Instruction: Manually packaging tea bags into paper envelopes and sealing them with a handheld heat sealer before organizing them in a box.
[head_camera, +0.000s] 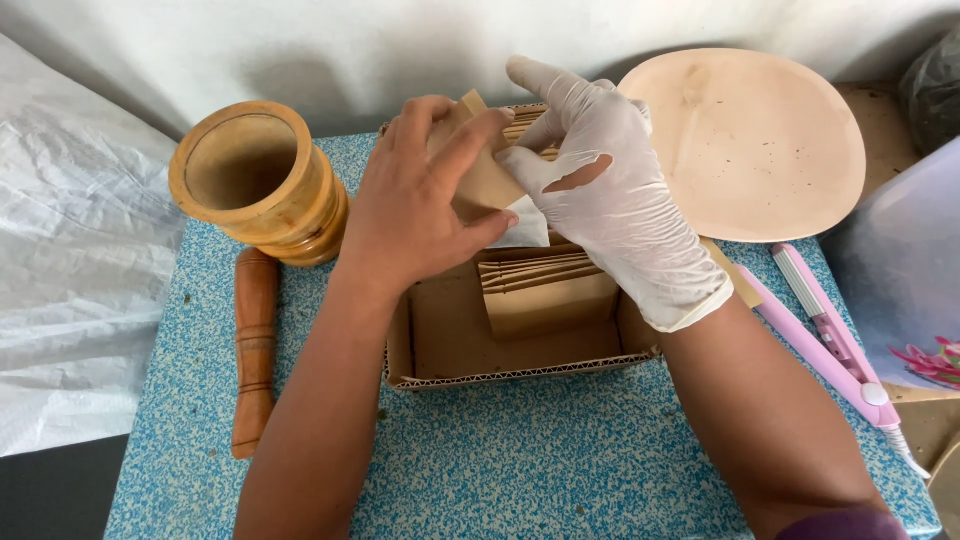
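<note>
Head view: bare left hand (415, 195) and gloved right hand (600, 190) both pinch one brown pouch (485, 175) above the box (520, 335). Pouch tilted, long axis running lower right to upper left, one corner pointing up. Mortar (255, 180) and pestle (255, 350) stand left.

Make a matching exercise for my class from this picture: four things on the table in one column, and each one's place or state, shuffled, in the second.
Things:
1. wooden mortar
2. wooden pestle
3. pink hair iron
4. round board

Places or states:
A. lying flat on the blue table, left of the cardboard box
B. leaning at the back right, by the wall
C. standing upright, back left, empty
D. lying to the right of the box, closed

Pairs: 1-C, 2-A, 3-D, 4-B
</note>
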